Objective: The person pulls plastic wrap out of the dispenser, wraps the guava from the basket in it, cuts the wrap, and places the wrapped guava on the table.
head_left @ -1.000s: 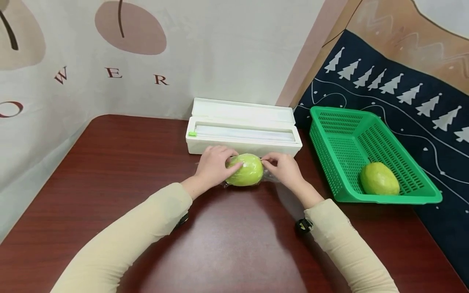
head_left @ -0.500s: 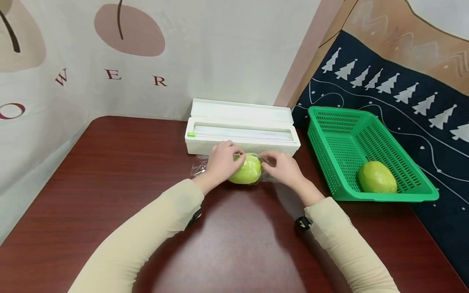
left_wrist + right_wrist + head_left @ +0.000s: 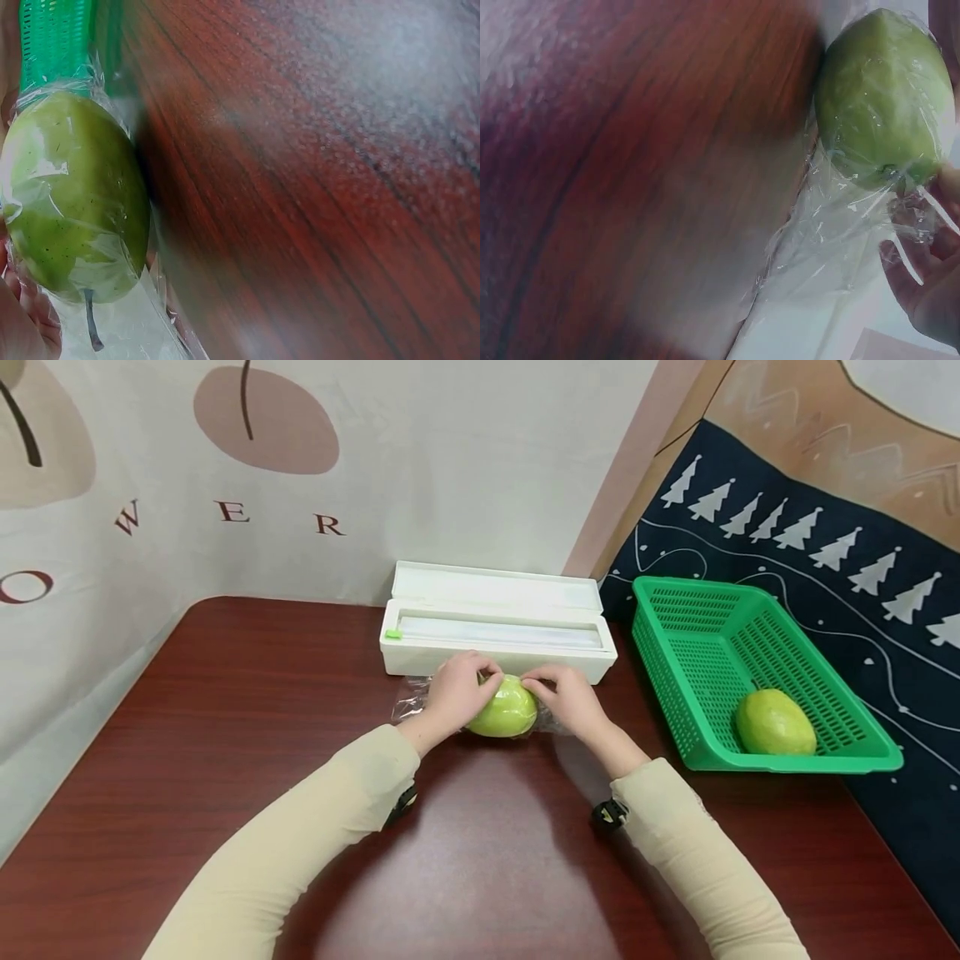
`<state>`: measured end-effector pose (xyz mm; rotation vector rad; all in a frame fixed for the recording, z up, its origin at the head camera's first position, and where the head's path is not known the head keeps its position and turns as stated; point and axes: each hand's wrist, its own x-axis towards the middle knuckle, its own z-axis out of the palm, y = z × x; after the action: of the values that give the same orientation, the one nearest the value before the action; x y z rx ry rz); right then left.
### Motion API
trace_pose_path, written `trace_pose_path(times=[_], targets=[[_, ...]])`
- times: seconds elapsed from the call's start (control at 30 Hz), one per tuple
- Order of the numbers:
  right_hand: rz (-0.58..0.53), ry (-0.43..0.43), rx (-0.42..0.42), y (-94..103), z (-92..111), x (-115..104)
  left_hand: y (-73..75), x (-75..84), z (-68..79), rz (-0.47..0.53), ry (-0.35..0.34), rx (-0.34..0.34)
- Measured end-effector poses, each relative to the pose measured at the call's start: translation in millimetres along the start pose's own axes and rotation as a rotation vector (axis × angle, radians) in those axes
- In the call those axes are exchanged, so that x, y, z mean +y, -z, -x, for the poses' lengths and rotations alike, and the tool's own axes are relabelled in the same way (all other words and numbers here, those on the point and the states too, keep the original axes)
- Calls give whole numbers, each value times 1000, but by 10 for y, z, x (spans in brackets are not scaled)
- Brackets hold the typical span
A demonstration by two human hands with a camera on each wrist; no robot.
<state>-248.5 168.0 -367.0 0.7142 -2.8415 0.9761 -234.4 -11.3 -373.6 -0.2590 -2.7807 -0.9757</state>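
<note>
A green oval fruit (image 3: 507, 710) with a short stem (image 3: 92, 320) lies on the table, wrapped in clear cling film (image 3: 810, 232). My left hand (image 3: 459, 692) holds the fruit by its left end, fingers and thumb curled over the top. My right hand (image 3: 570, 699) is at the other end and pinches the film against the fruit's upper right, its thumb and forefinger close together. Loose film sticks out past both ends, under and beside the hands. In the left wrist view most of the left hand is out of frame.
Just behind the fruit stands a white cling film box (image 3: 495, 660), lid up, with a green slider (image 3: 393, 634). To the right a green plastic basket (image 3: 675, 693) holds another green fruit (image 3: 776, 722). The dark red table (image 3: 300, 693) meets a printed cloth backdrop.
My left hand has shifted right and further over the fruit, exposing film on the left. My right hand has moved inward onto the fruit's upper right. Basket and box stay put.
</note>
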Motion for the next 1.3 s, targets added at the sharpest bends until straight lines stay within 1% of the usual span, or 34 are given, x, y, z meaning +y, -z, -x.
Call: trace_pose_path(times=[0.17,0.23,0.3,0.33,0.43,0.47,0.5,0.53,0.6,0.67,0.73,0.8,0.87,0.97,1.03,1.1,1.17,1.23,1.3], targets=[[111,34,52,-11,-4,-49,14,46,15,-25,-8,-22],[115,39,61,-15,-6,-52,15,60,20,-31,-13,-31],[79,43,53,-22,-7,-40,14,69,23,-39,-16,-38],[39,42,37,-23,-4,-31,13,72,23,-39,-18,-38],[-84,38,-46,-28,12,2,6,65,17,-18,-15,-37],[-115,39,-81,-30,21,10,3,58,14,-11,-13,-35],[-117,49,-118,-34,30,17,1,50,10,-3,-11,-33],[-106,58,-152,-36,41,17,-1,41,6,9,-7,-33],[-32,98,-199,-39,67,6,-5,23,-3,27,-2,-32],[50,145,-221,-51,83,-4,-9,9,-8,42,-2,-34],[118,178,-222,-58,90,-18,-13,-2,-6,58,-6,-32],[143,190,-217,-60,87,-28,-16,-15,6,56,-24,-22],[153,187,-216,-53,78,-33,-13,-31,23,42,-58,-12],[157,176,-228,-40,68,-26,2,-70,52,9,-144,-2],[158,173,-231,-34,66,-16,26,-103,74,3,-205,-20],[153,176,-232,-32,68,-8,55,-144,90,24,-228,-53],[143,182,-229,-32,71,-7,86,-183,101,80,-199,-86],[112,188,-232,-30,71,-9,111,-211,109,136,-137,-107],[58,181,-244,-23,67,-18,124,-222,108,178,-79,-113]])
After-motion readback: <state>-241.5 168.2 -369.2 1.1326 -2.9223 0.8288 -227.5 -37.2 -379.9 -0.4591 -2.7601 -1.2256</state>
